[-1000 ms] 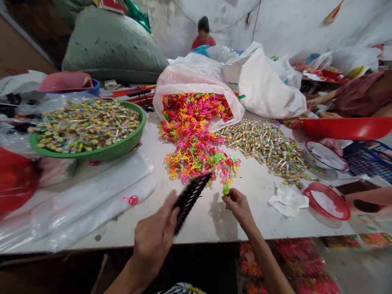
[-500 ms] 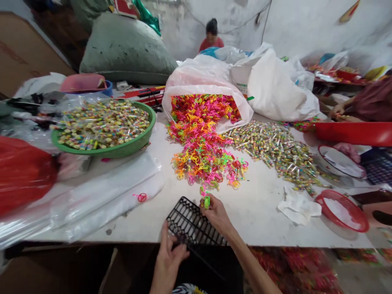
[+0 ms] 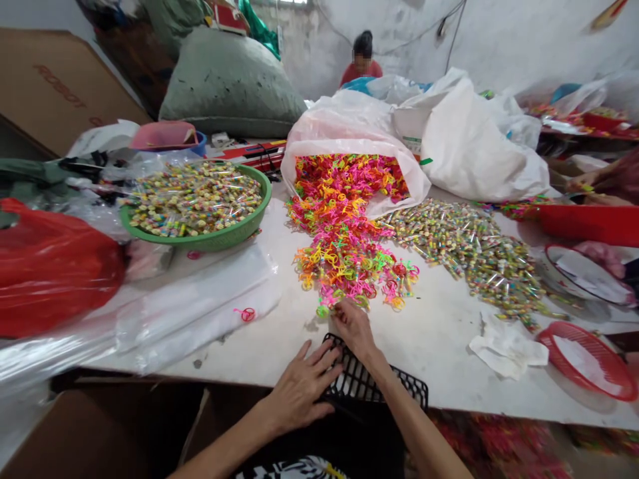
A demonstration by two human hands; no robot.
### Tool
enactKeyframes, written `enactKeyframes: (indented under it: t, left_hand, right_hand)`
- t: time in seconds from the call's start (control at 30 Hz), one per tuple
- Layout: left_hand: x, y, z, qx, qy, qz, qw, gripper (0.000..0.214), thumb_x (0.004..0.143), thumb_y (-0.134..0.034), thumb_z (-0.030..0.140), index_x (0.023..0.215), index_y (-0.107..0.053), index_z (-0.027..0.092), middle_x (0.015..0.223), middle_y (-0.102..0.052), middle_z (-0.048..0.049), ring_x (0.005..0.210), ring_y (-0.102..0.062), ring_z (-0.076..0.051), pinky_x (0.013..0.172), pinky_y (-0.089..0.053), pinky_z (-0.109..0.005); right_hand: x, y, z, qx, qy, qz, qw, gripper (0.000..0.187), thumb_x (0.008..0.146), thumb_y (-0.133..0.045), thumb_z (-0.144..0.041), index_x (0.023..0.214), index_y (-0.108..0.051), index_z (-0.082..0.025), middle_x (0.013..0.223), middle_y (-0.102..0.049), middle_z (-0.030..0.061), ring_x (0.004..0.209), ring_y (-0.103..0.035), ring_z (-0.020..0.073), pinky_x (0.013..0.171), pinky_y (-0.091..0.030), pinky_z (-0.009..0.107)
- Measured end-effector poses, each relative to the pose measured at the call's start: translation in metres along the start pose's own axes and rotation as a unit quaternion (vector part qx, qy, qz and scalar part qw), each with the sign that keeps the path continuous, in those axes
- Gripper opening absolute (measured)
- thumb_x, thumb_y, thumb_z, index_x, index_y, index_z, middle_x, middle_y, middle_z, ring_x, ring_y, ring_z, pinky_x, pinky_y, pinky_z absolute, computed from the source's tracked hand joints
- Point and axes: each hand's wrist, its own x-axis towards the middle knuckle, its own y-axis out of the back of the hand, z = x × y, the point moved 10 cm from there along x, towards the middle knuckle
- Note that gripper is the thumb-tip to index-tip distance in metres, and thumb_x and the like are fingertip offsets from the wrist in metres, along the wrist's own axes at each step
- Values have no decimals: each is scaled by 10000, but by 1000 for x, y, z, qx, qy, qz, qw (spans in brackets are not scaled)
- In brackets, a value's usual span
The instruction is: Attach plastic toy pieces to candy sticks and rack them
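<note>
A heap of neon plastic rings [image 3: 344, 233] spills from a white plastic sack [image 3: 359, 126] onto the white table [image 3: 439, 352]. My right hand [image 3: 354, 329] reaches its lower edge, fingertips bunched among the pieces; whether they pinch one is hidden. A black plastic grid rack [image 3: 372, 376] lies at the table's near edge. My left hand [image 3: 299, 389] rests on its left end, fingers spread. One loose pink ring [image 3: 245, 314] lies on plastic sheeting [image 3: 200, 319] left of my hands.
A green basket [image 3: 249, 223] of wrapped sweets stands at left, beside a red bag [image 3: 50, 266]. A spread of wrapped sticks [image 3: 464, 259] lies right of the rings. A red basket [image 3: 586, 359] sits at right. A co-worker's hand [image 3: 594, 183] shows at right; another person [image 3: 362, 56] sits behind.
The rack has gone from raised in my left hand to lying at the table edge. My right hand has moved forward to the heap, and the green piece no longer shows in it.
</note>
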Motion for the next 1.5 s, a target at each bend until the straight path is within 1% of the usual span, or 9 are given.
enactKeyframes:
  t: [0.2, 0.4, 0.5, 0.7, 0.93, 1.2, 1.3, 1.4, 1.5]
  left_hand:
    - [-9, -13, -23, 124, 76, 60, 988, 740, 655, -669, 393, 1307, -352, 247, 1375, -363, -116, 1250, -314, -317, 957, -273, -518]
    - [-26, 12, -23, 111, 87, 179, 974, 644, 712, -586, 467, 1266, -432, 179, 1313, -440, -152, 1225, -347, -309, 962, -264, -460]
    - [-23, 23, -44, 63, 114, 162, 978, 684, 726, -579, 418, 1315, -357, 150, 1273, -484, -151, 1202, -374, -293, 955, -259, -437]
    - [-11, 29, -72, -32, 135, 160, 977, 657, 753, -561, 314, 1340, -299, 181, 1087, -632, -81, 1116, -449, -236, 921, -260, -403]
    - [-14, 25, -81, -54, 161, 185, 968, 758, 682, -582, 217, 1358, -243, 170, 1111, -616, -75, 1095, -469, -226, 899, -276, -381]
    - [-14, 26, -86, -12, 170, 213, 962, 738, 676, -527, 155, 1357, -243, 137, 1132, -578, -110, 1061, -494, -228, 870, -317, -368]
    - [-12, 28, -89, -6, 180, 230, 956, 727, 690, -520, 146, 1358, -233, 136, 1105, -579, -119, 1050, -494, -232, 850, -331, -367]
    - [-11, 30, -90, -16, 185, 243, 952, 640, 728, -539, 204, 1319, -300, 148, 1094, -588, -110, 1045, -489, -234, 856, -327, -378]
    - [-9, 34, -94, -38, 192, 256, 947, 417, 735, -538, 218, 1146, -488, 166, 1026, -617, -87, 1001, -511, -228, 847, -341, -376]
  right_hand:
    - [-9, 22, 18, 210, -115, 26, 971, 132, 623, -618, -248, 680, -524, -174, 615, -486, -31, 528, -425, 106, 512, -353, 223]
    - [-34, -3, 13, 293, -174, 3, 940, 188, 600, -623, -235, 656, -449, -189, 546, -431, -69, 485, -409, 87, 470, -342, 203]
    - [-44, -17, 8, 268, -174, -18, 947, 163, 658, -598, -258, 750, -481, -190, 517, -464, -68, 445, -437, 99, 442, -362, 212]
    - [-54, -45, 0, 356, -201, -60, 911, 144, 684, -582, -287, 749, -513, -179, 580, -574, -10, 530, -578, 160, 517, -463, 263]
    - [-34, -42, -25, 67, -73, -56, 994, 113, 665, -535, -146, 757, -596, -168, 743, -599, 40, 683, -566, 168, 627, -428, 254]
    - [-32, -59, -53, -158, 12, -121, 980, 168, 761, -449, -115, 845, -584, -168, 867, -577, 64, 664, -544, 143, 576, -354, 234]
    - [-23, -53, -57, -134, 49, -166, 976, 145, 724, -496, -97, 804, -599, -160, 813, -587, 42, 655, -542, 131, 565, -348, 215]
    - [5, -19, -49, -87, 78, -193, 974, 133, 668, -555, -100, 751, -625, -175, 724, -607, -2, 646, -541, 111, 566, -347, 184]
    - [53, 46, -12, -153, -22, -57, 986, 140, 732, -521, -223, 683, -628, -147, 635, -601, 33, 608, -530, 135, 526, -315, 209]
